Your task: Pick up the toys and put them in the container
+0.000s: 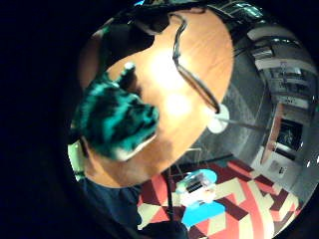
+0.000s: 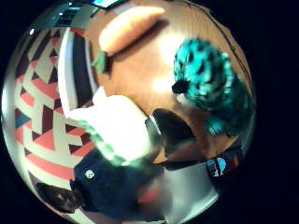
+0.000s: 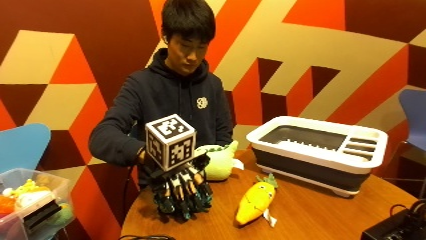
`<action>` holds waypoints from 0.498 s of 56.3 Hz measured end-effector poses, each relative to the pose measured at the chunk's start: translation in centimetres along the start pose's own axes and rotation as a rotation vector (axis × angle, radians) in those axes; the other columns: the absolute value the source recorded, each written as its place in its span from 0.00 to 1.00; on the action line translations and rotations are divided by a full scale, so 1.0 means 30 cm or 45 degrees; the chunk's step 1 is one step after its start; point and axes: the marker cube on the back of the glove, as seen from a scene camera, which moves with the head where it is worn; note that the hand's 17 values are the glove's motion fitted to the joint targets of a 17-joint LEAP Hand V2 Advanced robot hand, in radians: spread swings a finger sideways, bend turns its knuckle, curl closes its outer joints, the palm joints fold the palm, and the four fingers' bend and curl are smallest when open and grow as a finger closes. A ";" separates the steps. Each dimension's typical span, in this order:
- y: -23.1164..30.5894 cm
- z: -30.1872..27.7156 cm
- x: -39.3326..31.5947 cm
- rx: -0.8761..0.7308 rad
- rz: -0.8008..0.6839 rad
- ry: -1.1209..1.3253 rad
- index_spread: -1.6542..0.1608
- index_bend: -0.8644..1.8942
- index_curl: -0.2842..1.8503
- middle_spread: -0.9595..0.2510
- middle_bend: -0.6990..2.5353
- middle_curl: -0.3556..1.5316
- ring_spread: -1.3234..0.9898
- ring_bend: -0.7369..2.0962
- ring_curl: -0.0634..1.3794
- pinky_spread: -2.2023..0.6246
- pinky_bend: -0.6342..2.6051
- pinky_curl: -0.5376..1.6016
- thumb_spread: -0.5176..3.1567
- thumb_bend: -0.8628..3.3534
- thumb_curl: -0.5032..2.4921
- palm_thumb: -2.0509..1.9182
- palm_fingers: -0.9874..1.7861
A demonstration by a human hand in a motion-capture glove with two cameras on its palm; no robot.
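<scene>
**Gloved hand over the teal plush toy at the worktop's near-left edge**

In the outside view the gloved right hand (image 3: 181, 192) points down, its fingers (image 3: 178, 202) spread and curled over a teal-and-black striped plush toy (image 3: 166, 206) that sits on the round wooden worktop (image 3: 313, 210) close to its edge nearest the person's right side. The fingers wrap the toy's top and sides; whether it has left the worktop cannot be told. A carrot plush (image 3: 256, 199) lies just beside the hand, toward the worktop's middle. A pale green plush (image 3: 219, 161) rests at the edge in front of the person's body. The white-rimmed grey container (image 3: 319, 150) stands at the far-right edge, well apart from the hand.
</scene>
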 end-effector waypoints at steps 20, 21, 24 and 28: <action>-0.047 0.029 -0.016 0.389 -0.040 -0.051 0.80 0.35 0.16 0.65 0.44 0.44 0.44 0.68 0.34 0.67 0.51 0.43 0.46 0.25 0.32 0.66 0.74; -0.043 0.015 -0.021 0.392 -0.047 -0.070 0.80 0.36 0.16 0.65 0.45 0.45 0.44 0.69 0.35 0.66 0.52 0.44 0.45 0.25 0.32 0.66 0.76; -0.028 -0.042 -0.045 0.397 -0.075 -0.139 0.79 0.38 0.16 0.63 0.48 0.48 0.43 0.71 0.38 0.66 0.52 0.45 0.42 0.24 0.34 0.67 0.79; 0.006 -0.157 -0.098 0.411 -0.119 -0.217 0.78 0.41 0.16 0.61 0.51 0.51 0.43 0.73 0.40 0.65 0.52 0.46 0.40 0.24 0.35 0.68 0.80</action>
